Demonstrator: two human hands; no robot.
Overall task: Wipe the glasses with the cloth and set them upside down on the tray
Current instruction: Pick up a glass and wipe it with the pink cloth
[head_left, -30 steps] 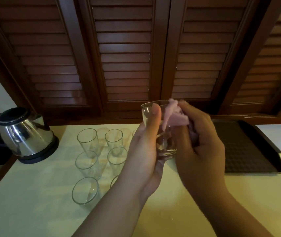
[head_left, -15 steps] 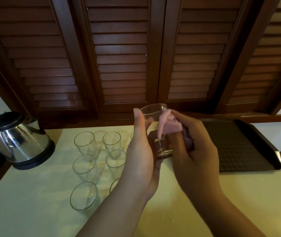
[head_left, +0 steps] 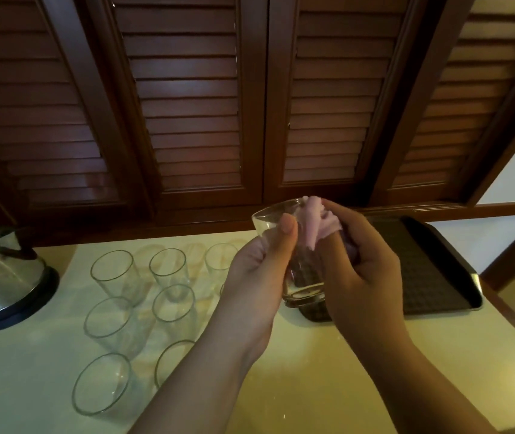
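Note:
My left hand (head_left: 257, 270) grips a clear glass (head_left: 304, 289) held upright above the counter, thumb pressed on its side near the rim. My right hand (head_left: 365, 270) holds a pink cloth (head_left: 317, 225) bunched over the glass's rim and pushed against its right side. Several more clear glasses (head_left: 113, 278) stand upright in rows on the cream counter to the left, partly hidden by my left forearm. A dark tray (head_left: 431, 277) with a ribbed mat lies to the right, behind my right hand, with nothing visible on it.
A steel electric kettle (head_left: 2, 277) on a black base stands at the counter's far left. Dark wooden louvred doors (head_left: 187, 104) rise right behind the counter. The counter's right edge runs just past the tray.
The glass has tilted and turned a little between my hands, and my left thumb has shifted on its side. The cloth stays bunched at the rim. The camera view has shifted slightly.

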